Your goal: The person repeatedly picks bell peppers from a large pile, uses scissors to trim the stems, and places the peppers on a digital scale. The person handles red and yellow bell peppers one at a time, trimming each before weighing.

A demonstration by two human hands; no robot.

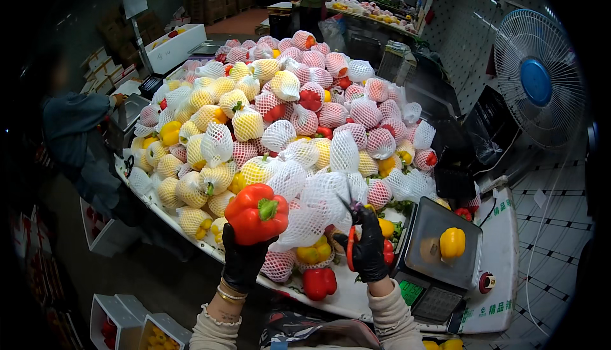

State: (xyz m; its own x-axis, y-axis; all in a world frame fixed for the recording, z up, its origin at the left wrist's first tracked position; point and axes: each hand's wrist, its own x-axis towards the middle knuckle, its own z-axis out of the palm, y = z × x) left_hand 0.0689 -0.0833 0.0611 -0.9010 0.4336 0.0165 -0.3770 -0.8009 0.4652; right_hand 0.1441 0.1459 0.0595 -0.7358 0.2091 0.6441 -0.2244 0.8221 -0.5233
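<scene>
Evidently cradling a red pepper from below in the left hand, above the bench's near edge, perhaps to leave the stem exposed. Facing white nets midway, perhaps for easy reach. Gripping scissors in the right hand, blades pointing away, probably for safety. Flanked at left by a co-worker; blocked ahead by heaped netted peppers; hemmed in at right by a scale bearing a yellow pepper, then a fan.
</scene>
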